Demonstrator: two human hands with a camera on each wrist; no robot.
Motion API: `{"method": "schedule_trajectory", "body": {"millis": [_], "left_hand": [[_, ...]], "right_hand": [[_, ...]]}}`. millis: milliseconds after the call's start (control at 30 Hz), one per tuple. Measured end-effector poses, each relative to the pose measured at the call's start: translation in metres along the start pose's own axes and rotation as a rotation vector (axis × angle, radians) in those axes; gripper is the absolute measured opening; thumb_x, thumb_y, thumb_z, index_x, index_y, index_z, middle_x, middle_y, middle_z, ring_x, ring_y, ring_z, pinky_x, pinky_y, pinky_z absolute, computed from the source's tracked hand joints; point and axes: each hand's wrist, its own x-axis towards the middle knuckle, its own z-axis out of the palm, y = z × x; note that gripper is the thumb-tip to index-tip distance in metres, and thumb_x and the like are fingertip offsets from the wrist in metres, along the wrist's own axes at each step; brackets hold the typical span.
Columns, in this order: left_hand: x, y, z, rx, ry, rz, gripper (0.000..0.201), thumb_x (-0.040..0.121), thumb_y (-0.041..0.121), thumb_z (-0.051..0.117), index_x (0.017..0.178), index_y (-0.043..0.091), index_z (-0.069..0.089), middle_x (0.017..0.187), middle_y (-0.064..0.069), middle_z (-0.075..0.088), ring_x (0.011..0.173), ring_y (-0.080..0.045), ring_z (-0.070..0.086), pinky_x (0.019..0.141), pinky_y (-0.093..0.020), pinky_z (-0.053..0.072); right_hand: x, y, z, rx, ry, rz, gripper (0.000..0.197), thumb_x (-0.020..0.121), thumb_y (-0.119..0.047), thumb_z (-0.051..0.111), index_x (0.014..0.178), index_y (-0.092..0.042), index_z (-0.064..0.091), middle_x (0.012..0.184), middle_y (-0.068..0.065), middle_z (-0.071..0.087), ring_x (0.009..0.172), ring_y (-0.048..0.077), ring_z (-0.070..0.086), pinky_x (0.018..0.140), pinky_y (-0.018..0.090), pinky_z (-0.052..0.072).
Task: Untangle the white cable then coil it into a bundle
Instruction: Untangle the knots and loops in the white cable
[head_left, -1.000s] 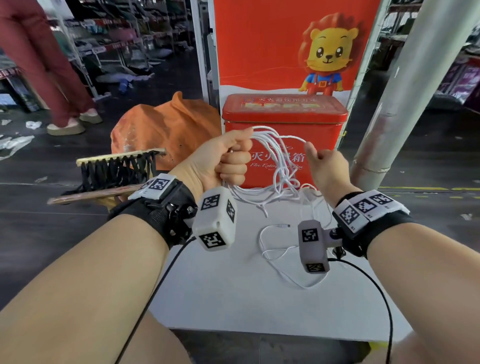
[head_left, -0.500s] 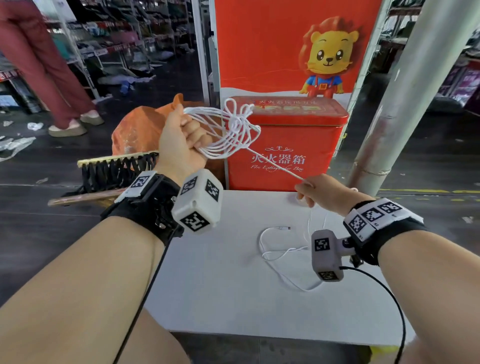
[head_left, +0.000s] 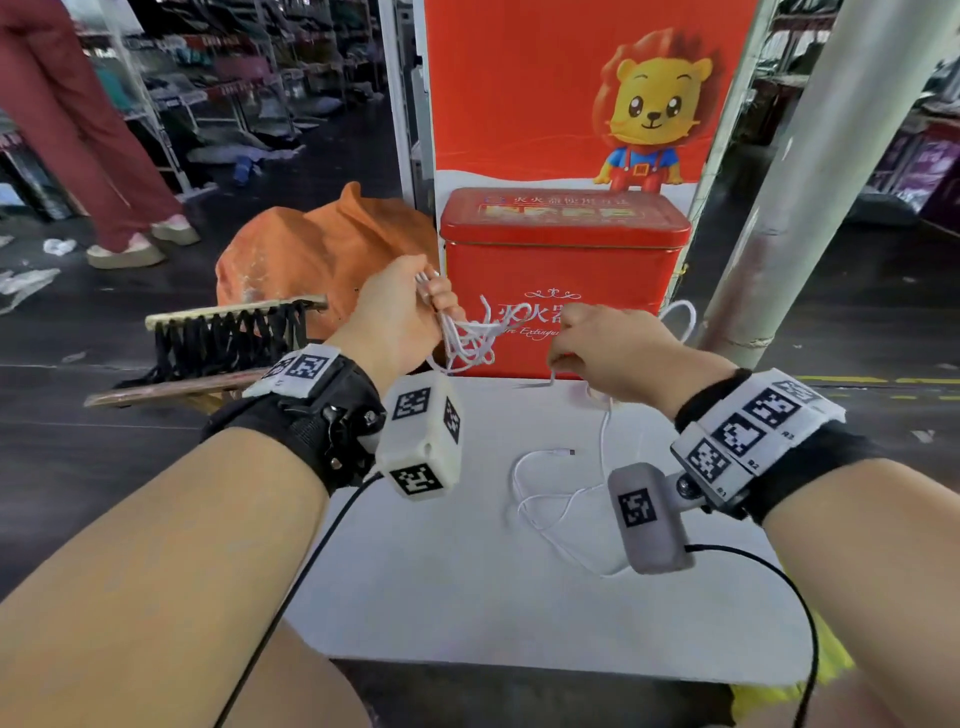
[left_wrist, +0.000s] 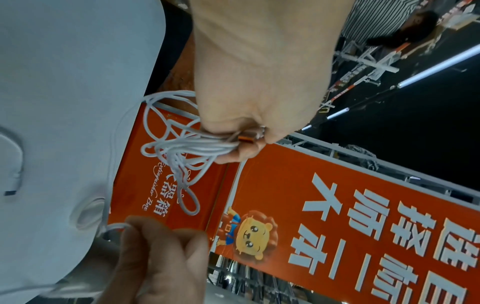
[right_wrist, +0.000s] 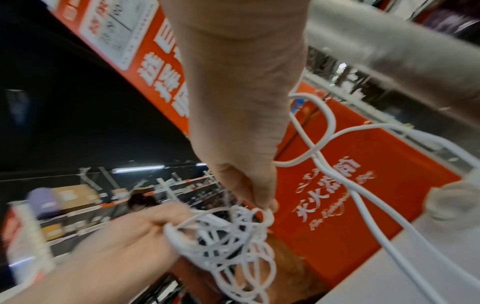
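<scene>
Hanging from the left hand (head_left: 400, 317) grip, the white cable (head_left: 470, 340) tangle sits just left of the right hand (head_left: 613, 348) — which pinches one strand trailing down to the desk (head_left: 467, 571).

White table (head_left: 467, 597), loose white cable (head_left: 545, 499) end on it, red tin (head_left: 563, 280) at its far edge

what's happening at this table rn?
A person is sorting out a tangled white cable. The left hand grips a messy bunch of loops in front of the red tin box, with a connector end pinched at its fingertips. The right hand pinches another stretch of the cable beside the bunch. The rest trails loose across the white table. It looks not yet untangled, with no neat coil yet.
</scene>
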Motion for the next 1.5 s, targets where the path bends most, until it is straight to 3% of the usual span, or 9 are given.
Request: {"method": "schedule_trajectory", "body": {"millis": [300,533,667,900,1033,1100,1267,1400,1500], "left_hand": [[-0.008,-0.011,0.01,0.131,0.031,-0.071,0.027,0.103,0.018,0.036,0.076,0.012,0.037,0.049,0.002,0.04,0.041,-0.011,0.043,0.053,-0.026,0.044],[-0.012,-0.022,0.015,0.344,0.045,-0.13,0.013,0.102,0.019,0.04,0.097,0.008,0.045,0.07,-0.007,0.047,0.06,-0.021,0.05,0.07,-0.037,0.048],[-0.019,-0.026,0.019,0.538,-0.012,-0.133,0.02,0.102,0.015,0.039,0.114,0.001,0.046,0.067,-0.014,0.06,0.049,-0.024,0.062,0.048,-0.03,0.054],[-0.023,-0.031,0.019,0.893,-0.107,-0.142,0.026,0.101,0.016,0.037,0.082,0.0,0.045,0.047,-0.011,0.052,0.034,-0.021,0.051,0.046,-0.028,0.047],[-0.019,-0.03,0.014,0.979,-0.095,-0.116,0.025,0.098,0.015,0.035,0.074,0.01,0.041,0.054,-0.006,0.038,0.029,-0.011,0.031,0.038,-0.018,0.031],[-0.017,-0.025,0.011,0.889,-0.064,-0.08,0.025,0.098,0.015,0.035,0.073,0.013,0.038,0.051,-0.002,0.035,0.031,-0.01,0.027,0.037,-0.016,0.026],[-0.009,-0.015,0.004,0.636,0.056,0.024,0.028,0.096,0.012,0.033,0.068,0.014,0.032,0.043,0.002,0.035,0.032,-0.01,0.027,0.038,-0.016,0.025],[-0.008,-0.019,0.0,0.594,0.094,0.007,0.029,0.097,0.013,0.032,0.069,0.014,0.032,0.044,0.001,0.035,0.031,-0.009,0.026,0.037,-0.015,0.025],[-0.008,-0.023,-0.001,0.612,0.103,-0.02,0.027,0.097,0.013,0.032,0.071,0.014,0.033,0.05,-0.001,0.032,0.031,-0.01,0.025,0.037,-0.014,0.024]], "right_hand": [[0.005,-0.025,-0.014,-0.122,-0.023,0.003,0.026,0.086,-0.003,0.046,0.068,-0.022,0.051,0.091,0.0,0.054,0.081,0.027,0.053,0.062,0.032,0.039],[0.007,-0.031,-0.017,0.041,0.104,-0.152,0.023,0.092,-0.039,0.054,0.102,-0.018,0.056,0.1,-0.001,0.061,0.093,0.024,0.059,0.071,0.035,0.046],[0.004,-0.033,-0.017,0.062,0.189,-0.166,0.035,0.087,-0.053,0.055,0.104,-0.023,0.049,0.081,-0.002,0.059,0.078,0.025,0.059,0.061,0.03,0.038],[0.004,-0.029,-0.022,0.016,0.197,0.04,0.062,0.065,-0.084,0.044,0.075,-0.023,0.044,0.062,-0.008,0.044,0.057,0.017,0.044,0.049,0.026,0.022],[0.001,-0.014,-0.019,0.151,0.193,0.055,0.034,0.081,-0.054,0.061,0.079,-0.023,0.047,0.071,-0.006,0.053,0.066,0.018,0.048,0.053,0.025,0.028],[-0.001,0.0,-0.01,0.203,0.171,0.051,0.019,0.078,-0.029,0.064,0.092,-0.025,0.052,0.097,-0.004,0.058,0.091,0.022,0.053,0.073,0.03,0.037],[-0.007,0.01,0.007,0.206,0.014,0.121,0.064,0.074,-0.028,0.071,0.132,-0.027,0.042,0.136,-0.002,0.041,0.127,0.023,0.034,0.107,0.042,0.021],[-0.009,0.005,-0.001,0.706,0.124,0.096,0.022,0.084,-0.009,0.064,0.102,-0.02,0.064,0.108,-0.01,0.062,0.103,0.017,0.06,0.095,0.031,0.045],[-0.01,-0.003,-0.01,1.05,0.265,0.088,0.009,0.092,-0.01,0.058,0.094,-0.015,0.064,0.08,-0.007,0.068,0.069,0.008,0.066,0.067,0.021,0.054]]}}
